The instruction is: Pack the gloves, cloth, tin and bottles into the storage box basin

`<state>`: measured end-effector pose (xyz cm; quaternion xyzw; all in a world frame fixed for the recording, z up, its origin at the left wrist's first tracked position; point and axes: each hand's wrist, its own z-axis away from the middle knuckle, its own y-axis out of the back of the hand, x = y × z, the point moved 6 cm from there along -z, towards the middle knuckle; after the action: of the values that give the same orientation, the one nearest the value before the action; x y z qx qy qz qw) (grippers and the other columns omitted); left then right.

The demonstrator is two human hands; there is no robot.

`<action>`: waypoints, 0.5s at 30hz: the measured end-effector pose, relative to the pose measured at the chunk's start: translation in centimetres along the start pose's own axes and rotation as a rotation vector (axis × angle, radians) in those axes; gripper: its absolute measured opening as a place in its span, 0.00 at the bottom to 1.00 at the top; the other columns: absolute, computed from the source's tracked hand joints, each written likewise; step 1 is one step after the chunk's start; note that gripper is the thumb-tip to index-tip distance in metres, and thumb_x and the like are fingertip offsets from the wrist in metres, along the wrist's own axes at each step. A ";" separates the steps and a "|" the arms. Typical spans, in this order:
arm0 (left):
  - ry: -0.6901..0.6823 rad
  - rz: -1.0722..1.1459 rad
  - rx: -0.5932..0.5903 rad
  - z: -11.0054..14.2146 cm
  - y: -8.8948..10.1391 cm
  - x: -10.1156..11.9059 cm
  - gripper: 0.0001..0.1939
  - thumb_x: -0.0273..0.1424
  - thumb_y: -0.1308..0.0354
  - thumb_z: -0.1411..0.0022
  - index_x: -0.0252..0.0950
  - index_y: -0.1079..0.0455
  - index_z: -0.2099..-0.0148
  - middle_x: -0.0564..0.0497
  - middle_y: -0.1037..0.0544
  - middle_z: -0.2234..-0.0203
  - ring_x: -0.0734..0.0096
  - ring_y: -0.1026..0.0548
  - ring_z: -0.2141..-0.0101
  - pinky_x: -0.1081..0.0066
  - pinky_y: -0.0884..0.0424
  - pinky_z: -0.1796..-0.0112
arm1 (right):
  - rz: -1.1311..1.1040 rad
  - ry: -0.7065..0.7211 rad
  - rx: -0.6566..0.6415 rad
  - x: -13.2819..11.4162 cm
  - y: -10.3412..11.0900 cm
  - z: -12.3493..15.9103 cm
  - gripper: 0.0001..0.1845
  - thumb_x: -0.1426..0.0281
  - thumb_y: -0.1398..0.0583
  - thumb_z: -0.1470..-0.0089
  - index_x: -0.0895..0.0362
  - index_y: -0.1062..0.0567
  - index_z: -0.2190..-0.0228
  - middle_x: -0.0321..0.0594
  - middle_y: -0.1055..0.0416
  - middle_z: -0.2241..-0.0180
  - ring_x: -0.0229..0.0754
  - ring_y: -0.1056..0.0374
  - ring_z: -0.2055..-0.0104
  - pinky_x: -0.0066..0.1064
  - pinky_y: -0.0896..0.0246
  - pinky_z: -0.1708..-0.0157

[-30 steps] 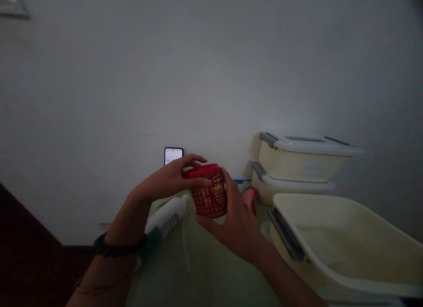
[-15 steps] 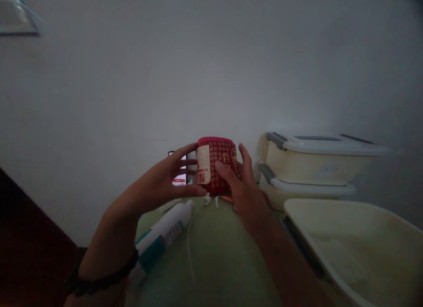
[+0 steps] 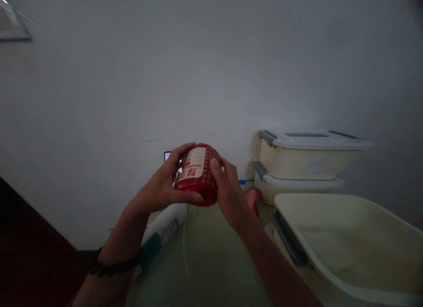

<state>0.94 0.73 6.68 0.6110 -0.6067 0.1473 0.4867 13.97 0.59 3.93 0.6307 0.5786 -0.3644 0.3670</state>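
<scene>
A red plastic jar [image 3: 206, 168] with a cream label and printed characters is held up above the table, tilted. My left hand [image 3: 165, 179] grips its left side, fingers at the upper end and thumb along the lower red rim. On the right side, my right hand [image 3: 228, 188] is closed on the jar, its thumb pressed on the printed face. Behind my left hand, part of a phone [image 3: 167, 155] shows. A white and teal bottle [image 3: 167, 225] lies on the table under my left forearm.
Two lidded storage boxes [image 3: 304, 163] are stacked against the wall at right. Nearer stands an open cream bin [image 3: 330, 241]. A thin white cable [image 3: 185, 249] runs over the green tabletop [image 3: 218, 263]. A red object [image 3: 253, 199] lies beside the boxes.
The jar has moved left and slightly down, and has turned and tilted so its label faces me more. My left fingers have closed onto it.
</scene>
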 end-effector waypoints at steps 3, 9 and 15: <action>0.022 0.130 0.061 -0.3 -0.2 -0.7 0.41 0.40 0.35 0.58 0.38 0.47 0.44 0.43 0.37 0.47 0.53 0.35 0.50 0.61 0.35 0.52 | -0.065 -0.017 0.019 0.7 -0.6 0.3 0.28 0.53 0.53 0.45 0.57 0.42 0.48 0.46 0.46 0.45 0.43 0.50 0.42 0.40 0.55 0.42; 0.035 0.263 0.303 -0.7 -0.9 -1.8 0.26 0.38 0.40 0.50 0.36 0.40 0.50 0.48 0.29 0.61 0.71 0.29 0.65 0.75 0.31 0.66 | -0.287 -0.016 0.107 1.1 -1.3 0.6 0.28 0.53 0.52 0.46 0.56 0.41 0.48 0.45 0.43 0.46 0.44 0.47 0.43 0.41 0.54 0.44; 0.071 0.378 0.512 -0.8 -1.8 -1.8 0.14 0.33 0.42 0.48 0.37 0.37 0.58 0.55 0.31 0.71 0.81 0.34 0.78 0.81 0.36 0.79 | -0.360 -0.017 0.197 0.8 -0.5 0.7 0.19 0.58 0.51 0.46 0.55 0.34 0.56 0.42 0.36 0.53 0.44 0.39 0.51 0.40 0.45 0.50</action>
<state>2.45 2.08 4.91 0.5847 -0.6353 0.4041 0.3019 13.54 0.39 2.84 0.5468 0.6406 -0.4840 0.2373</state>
